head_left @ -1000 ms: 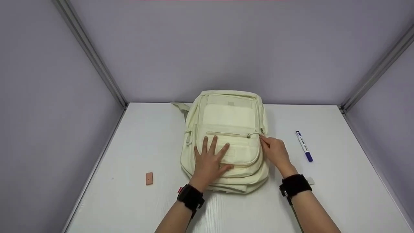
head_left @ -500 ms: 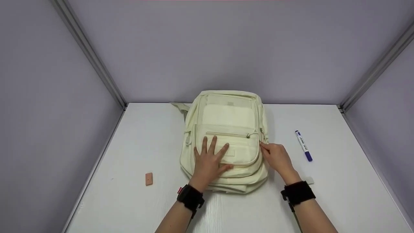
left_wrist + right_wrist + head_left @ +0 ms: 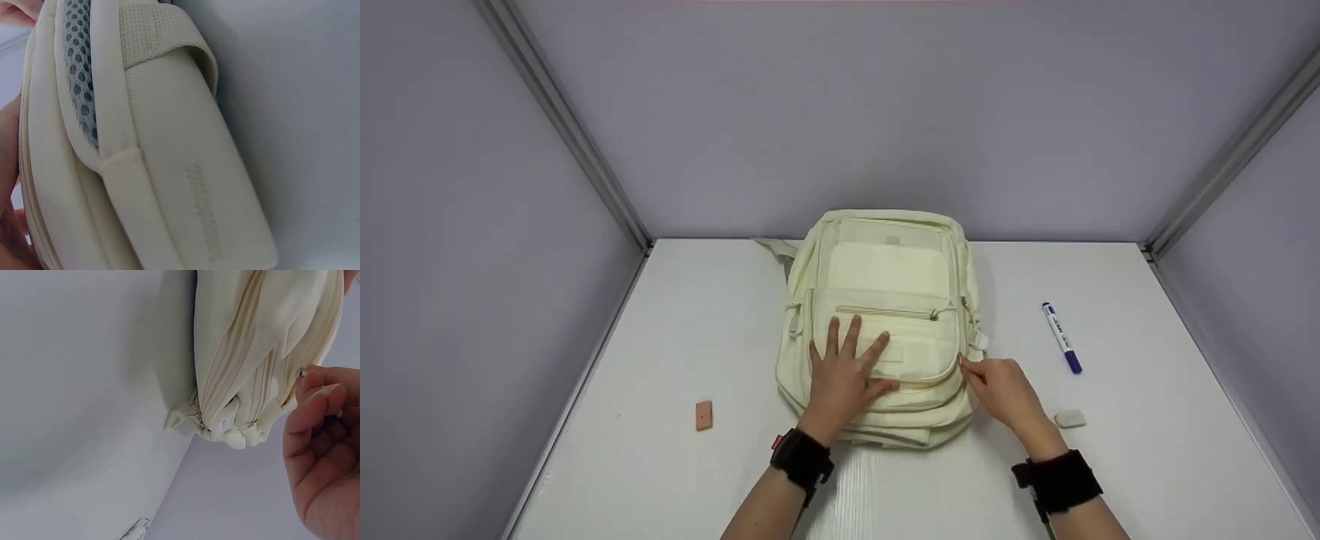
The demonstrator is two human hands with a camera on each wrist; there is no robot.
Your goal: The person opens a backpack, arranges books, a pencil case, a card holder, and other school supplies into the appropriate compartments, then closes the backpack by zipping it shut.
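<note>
At table centre, the cream fabric backpack (image 3: 885,322) lies flat, pinned by the left hand (image 3: 844,375) with fingers spread, evidently so the right hand (image 3: 1005,390) can pinch its side zipper pull (image 3: 301,374).

Cream-yellow backpack (image 3: 885,300) all over, with a slightly darker beige zip line across the front, plus grey mesh with dark holes on the back padding in the left wrist view. White table (image 3: 675,337), lavender-grey walls (image 3: 840,112). Marker (image 3: 1061,337) white with blue cap. Small peachy-orange eraser (image 3: 704,415), another whitish eraser (image 3: 1069,418). Black wristbands (image 3: 802,457).
</note>
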